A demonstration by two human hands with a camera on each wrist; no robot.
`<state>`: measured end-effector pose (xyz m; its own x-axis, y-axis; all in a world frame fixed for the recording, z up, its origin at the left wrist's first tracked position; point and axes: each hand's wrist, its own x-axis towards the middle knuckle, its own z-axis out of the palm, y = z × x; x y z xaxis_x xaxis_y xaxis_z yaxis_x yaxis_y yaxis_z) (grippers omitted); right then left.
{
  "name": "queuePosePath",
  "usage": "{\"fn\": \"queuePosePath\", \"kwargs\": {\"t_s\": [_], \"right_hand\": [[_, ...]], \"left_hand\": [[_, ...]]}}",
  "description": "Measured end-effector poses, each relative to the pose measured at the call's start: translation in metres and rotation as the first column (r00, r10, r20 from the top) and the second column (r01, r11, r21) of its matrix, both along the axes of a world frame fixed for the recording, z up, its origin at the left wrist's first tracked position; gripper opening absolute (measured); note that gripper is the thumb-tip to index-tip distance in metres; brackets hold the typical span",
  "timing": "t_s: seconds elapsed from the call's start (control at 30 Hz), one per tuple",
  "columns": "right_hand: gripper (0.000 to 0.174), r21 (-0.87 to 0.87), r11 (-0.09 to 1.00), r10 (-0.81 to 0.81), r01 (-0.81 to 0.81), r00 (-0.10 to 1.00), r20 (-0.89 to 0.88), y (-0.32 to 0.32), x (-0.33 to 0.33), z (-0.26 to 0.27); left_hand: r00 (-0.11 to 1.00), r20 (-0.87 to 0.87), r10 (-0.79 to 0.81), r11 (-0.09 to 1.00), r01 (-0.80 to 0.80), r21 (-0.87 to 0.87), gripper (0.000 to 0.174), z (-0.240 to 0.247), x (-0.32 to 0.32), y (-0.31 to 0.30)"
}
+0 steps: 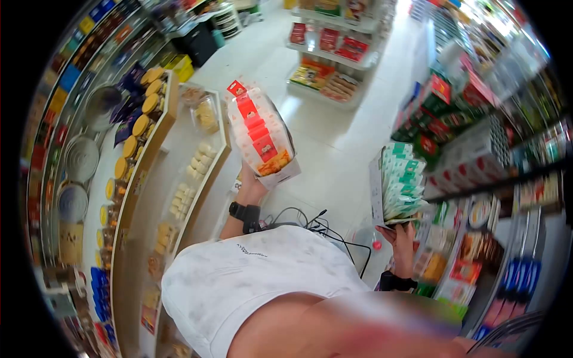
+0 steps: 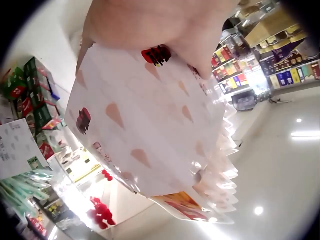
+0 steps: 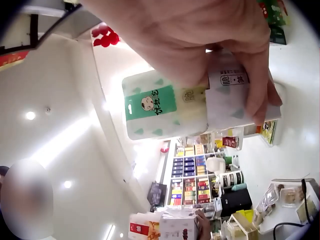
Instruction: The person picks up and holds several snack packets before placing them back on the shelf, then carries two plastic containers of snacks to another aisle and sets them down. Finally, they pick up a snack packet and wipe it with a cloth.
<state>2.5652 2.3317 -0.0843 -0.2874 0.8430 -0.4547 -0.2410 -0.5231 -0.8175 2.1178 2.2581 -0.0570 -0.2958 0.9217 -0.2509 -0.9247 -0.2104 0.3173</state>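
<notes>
My left hand point(image 1: 253, 190) grips a white display box point(image 1: 280, 177) packed with red-and-white snack packets point(image 1: 253, 122), held out in front of me. In the left wrist view, that hand point(image 2: 155, 27) is at the top, over the box's printed side point(image 2: 132, 115). Lower on the other side, my right hand point(image 1: 403, 241) holds a box point(image 1: 376, 191) of green-and-white snack packets point(image 1: 403, 179). The right wrist view shows its fingers and thumb around the box point(image 3: 227, 102), a green-labelled packet point(image 3: 150, 105) sticking out.
On my left is a wooden-edged shelf point(image 1: 194, 224) with bagged baked goods and lidded jars point(image 1: 140, 125). A white tiered rack point(image 1: 346, 53) stands ahead. To my right are stacked green-and-red boxes point(image 1: 424, 113) and shelves of packaged food point(image 1: 465, 268). Black cables point(image 1: 325, 227) hang near my waist.
</notes>
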Motion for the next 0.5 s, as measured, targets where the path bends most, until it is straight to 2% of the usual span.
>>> {"fn": "queuePosePath", "kwargs": {"t_s": [0.1, 0.17, 0.2, 0.27, 0.37, 0.47, 0.5], "right_hand": [[0.034, 0.048, 0.992, 0.114, -0.115, 0.993, 0.031, 0.087, -0.052, 0.018], [0.032, 0.048, 0.979, 0.197, -0.199, 0.979, 0.045, 0.142, -0.094, 0.028], [0.032, 0.033, 0.969, 0.244, -0.245, 0.969, 0.034, 0.169, -0.117, 0.032], [0.034, 0.002, 0.947, 0.323, -0.323, 0.946, 0.017, 0.22, -0.163, 0.036], [0.033, 0.0, 0.901, 0.434, -0.434, 0.899, 0.053, 0.298, -0.243, 0.034], [0.032, -0.004, 0.85, 0.526, -0.527, 0.847, 0.07, 0.36, -0.328, 0.039], [0.032, -0.007, 0.841, 0.54, -0.542, 0.838, 0.079, 0.375, -0.356, 0.045]], "left_hand": [[0.992, -0.01, 0.123, 0.991, -0.123, 0.048, 0.065, 0.009, -0.032, 0.036], [0.979, 0.007, 0.202, 0.979, -0.202, 0.003, 0.062, 0.031, -0.045, 0.058], [0.969, -0.033, 0.247, 0.969, -0.247, 0.004, 0.067, 0.033, -0.056, 0.071], [0.941, -0.104, 0.321, 0.947, -0.322, 0.007, 0.078, 0.028, -0.08, 0.102], [0.907, -0.13, 0.4, 0.916, -0.401, 0.02, 0.08, 0.025, -0.133, 0.155], [0.84, -0.163, 0.517, 0.848, -0.529, -0.037, 0.081, -0.004, -0.203, 0.208], [0.835, -0.158, 0.527, 0.842, -0.538, -0.033, 0.079, 0.003, -0.22, 0.222]]}}
